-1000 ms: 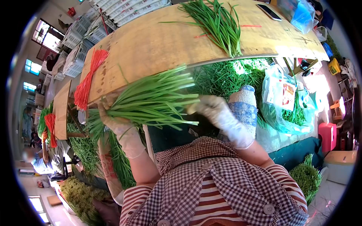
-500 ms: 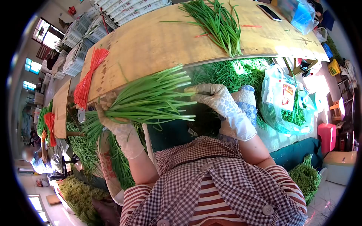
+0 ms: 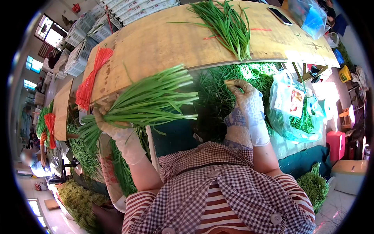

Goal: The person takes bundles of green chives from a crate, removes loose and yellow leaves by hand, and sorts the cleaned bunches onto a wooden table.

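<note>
Near 1 bundle of red strips (image 3: 92, 78) on the wooden table (image 3: 156, 46), holds 1 bunch of green leaves (image 3: 150, 99) in the left hand (image 3: 112, 128), by the table's near edge, with pale ends to the right. Farther right, near a see-through bag (image 3: 281, 125), bends the right hand (image 3: 247, 97) with fingers close together, apart from the bunch; cannot tell if pinching anything.

From here I see whitish mottled gloves (image 3: 252, 107), a dark-and-white gingham apron (image 3: 177, 195), round buttons (image 3: 276, 218), and red-and-white striped sleeves (image 3: 137, 202).
</note>
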{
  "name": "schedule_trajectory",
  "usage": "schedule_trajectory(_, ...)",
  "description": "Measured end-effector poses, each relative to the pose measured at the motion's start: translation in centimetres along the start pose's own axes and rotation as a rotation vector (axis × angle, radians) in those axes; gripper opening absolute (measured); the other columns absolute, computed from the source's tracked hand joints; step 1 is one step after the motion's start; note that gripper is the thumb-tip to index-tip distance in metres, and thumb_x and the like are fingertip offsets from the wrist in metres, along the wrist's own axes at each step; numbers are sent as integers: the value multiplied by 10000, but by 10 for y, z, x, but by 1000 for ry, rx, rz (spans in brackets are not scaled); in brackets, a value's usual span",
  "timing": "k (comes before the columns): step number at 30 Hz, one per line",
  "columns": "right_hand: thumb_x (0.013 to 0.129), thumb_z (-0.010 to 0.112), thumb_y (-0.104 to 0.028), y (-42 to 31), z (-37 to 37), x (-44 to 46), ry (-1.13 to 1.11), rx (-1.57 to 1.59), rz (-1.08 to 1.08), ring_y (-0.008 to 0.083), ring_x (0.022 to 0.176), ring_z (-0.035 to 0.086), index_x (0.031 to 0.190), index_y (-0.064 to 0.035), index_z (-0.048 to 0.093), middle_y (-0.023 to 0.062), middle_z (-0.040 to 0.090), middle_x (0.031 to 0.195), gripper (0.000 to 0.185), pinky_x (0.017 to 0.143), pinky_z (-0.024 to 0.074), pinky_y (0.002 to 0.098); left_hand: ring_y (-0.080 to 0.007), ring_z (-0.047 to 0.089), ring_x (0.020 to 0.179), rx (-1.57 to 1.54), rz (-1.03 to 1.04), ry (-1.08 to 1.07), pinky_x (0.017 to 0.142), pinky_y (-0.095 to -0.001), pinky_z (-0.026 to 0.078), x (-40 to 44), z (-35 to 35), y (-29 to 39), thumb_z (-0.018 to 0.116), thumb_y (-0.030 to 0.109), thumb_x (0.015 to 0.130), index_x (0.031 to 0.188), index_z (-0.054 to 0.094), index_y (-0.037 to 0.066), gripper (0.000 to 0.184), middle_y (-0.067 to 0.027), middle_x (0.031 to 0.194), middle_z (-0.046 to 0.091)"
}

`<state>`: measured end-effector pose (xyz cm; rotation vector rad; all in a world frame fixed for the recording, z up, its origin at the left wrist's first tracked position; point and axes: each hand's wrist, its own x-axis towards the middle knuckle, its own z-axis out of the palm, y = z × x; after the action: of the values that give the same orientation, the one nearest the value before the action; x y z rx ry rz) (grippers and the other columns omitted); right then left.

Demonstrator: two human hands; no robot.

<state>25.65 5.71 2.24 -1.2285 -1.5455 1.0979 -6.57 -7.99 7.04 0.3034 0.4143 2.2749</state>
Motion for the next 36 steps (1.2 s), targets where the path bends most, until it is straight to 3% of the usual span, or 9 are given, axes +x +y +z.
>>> schedule_trajectory(4, 810, 722, -185, -18, 38, -8, -237, 7, -605, 251, 877, 679, 932, -72, 736, 112, 710, 952, 168, 830, 528, 331, -209, 576, 697, 57, 86, -21, 831, -445, 512, 4, -2, -19, 590, 295, 900, 638, 492, 123, 328, -25, 663, 541)
schedule_trajectory(6, 794, 727, -163, -23, 52, -16, -200, -206, -410, 284, 866, 673, 941, -70, 727, 115, 701, 943, 174, 821, 527, 340, -183, 546, 667, 1, 150, 29, 801, -423, 515, 12, -6, -26, 588, 284, 908, 661, 486, 122, 313, -9, 640, 501)
schedule_trajectory(11, 856, 695, -88, 0, 63, -22, -397, 667, -77, 148, 940, 617, 948, -25, 672, 55, 662, 992, 114, 857, 484, 288, -180, 557, 701, 32, 137, 17, 838, -427, 502, 0, 9, -28, 595, 263, 909, 663, 496, 113, 305, -15, 640, 511)
schedule_trajectory(14, 879, 667, -93, -4, 54, -22, -352, 637, -99, 157, 954, 620, 943, -29, 674, 53, 673, 992, 90, 883, 479, 283, -221, 581, 764, -39, 37, -66, 907, -468, 466, 6, -4, -21, 607, 260, 894, 640, 534, 98, 310, -58, 669, 586)
schedule_trajectory(18, 888, 643, -100, 4, 1, -4, 79, 623, 157, 158, 880, 638, 983, -52, 702, 78, 697, 950, 121, 841, 498, 276, -178, 569, 754, -162, -157, -205, 832, -412, 490, 9, -9, 13, 612, 294, 878, 681, 531, 134, 267, -1, 721, 561)
schedule_trajectory(22, 893, 666, -173, 45, 12, -4, -424, 167, 159, 155, 971, 629, 1149, -40, 666, 94, 696, 1051, 289, 886, 488, 276, -165, 567, 772, -105, -55, -214, 764, -364, 495, 15, -17, 11, 611, 285, 863, 677, 529, 148, 245, 20, 731, 561)
schedule_trajectory(28, 884, 687, -243, 4, 80, -26, -621, 1146, 341, 193, 1036, 624, 1179, -16, 617, 94, 680, 1079, 379, 921, 500, 353, -168, 561, 749, -49, 89, -28, 797, -355, 477, 20, -23, -21, 584, 255, 888, 655, 475, 140, 281, -15, 690, 549)
schedule_trajectory(32, 881, 688, -241, 20, 55, -21, -653, 1216, 256, 205, 897, 658, 1073, -13, 628, 98, 683, 1009, 303, 886, 524, 352, -181, 573, 742, -69, 98, 20, 852, -422, 483, 25, -28, -8, 557, 271, 892, 647, 480, 143, 287, -8, 662, 540)
schedule_trajectory(36, 898, 668, -231, 66, -2, 9, -115, 826, 341, 200, 968, 640, 1038, -15, 663, 117, 681, 1063, 257, 920, 500, 313, -191, 581, 752, 13, 247, 125, 942, -506, 455, 20, -12, 6, 564, 279, 873, 629, 512, 146, 283, 6, 645, 552)
